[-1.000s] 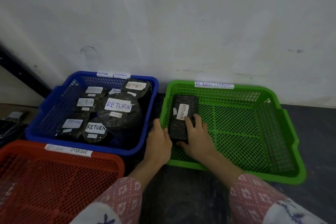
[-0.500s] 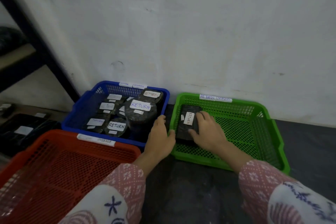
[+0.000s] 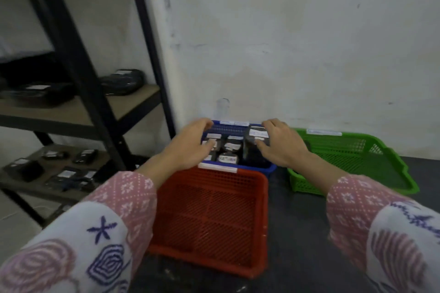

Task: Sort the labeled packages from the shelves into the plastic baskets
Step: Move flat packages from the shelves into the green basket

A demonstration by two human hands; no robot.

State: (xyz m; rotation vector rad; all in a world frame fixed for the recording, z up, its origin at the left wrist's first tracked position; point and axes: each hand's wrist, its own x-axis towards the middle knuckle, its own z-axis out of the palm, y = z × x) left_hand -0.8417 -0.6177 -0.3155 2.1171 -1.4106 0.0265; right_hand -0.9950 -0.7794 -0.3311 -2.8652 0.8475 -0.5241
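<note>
Both hands hang above the blue basket [image 3: 266,169], the landmark of the scene, and neither grips anything. The left hand [image 3: 190,147] has loosely curled fingers over the basket's left half; the right hand [image 3: 281,147] has relaxed fingers over its right half, just above a dark package [image 3: 258,134] with a white label. More labeled packages [image 3: 228,158] fill the basket, one reading RETURN. To the left of the blue basket stands the black shelf rack [image 3: 102,107], where unsorted packages [image 3: 122,81] lie flat on the boards, nearer the left hand; the next pick likely means a reach that way. In front of the blue basket sits the red basket [image 3: 209,221]; to its right, the green basket [image 3: 357,154]. All three rest on a dark floor against a white wall [image 3: 285,43].
</note>
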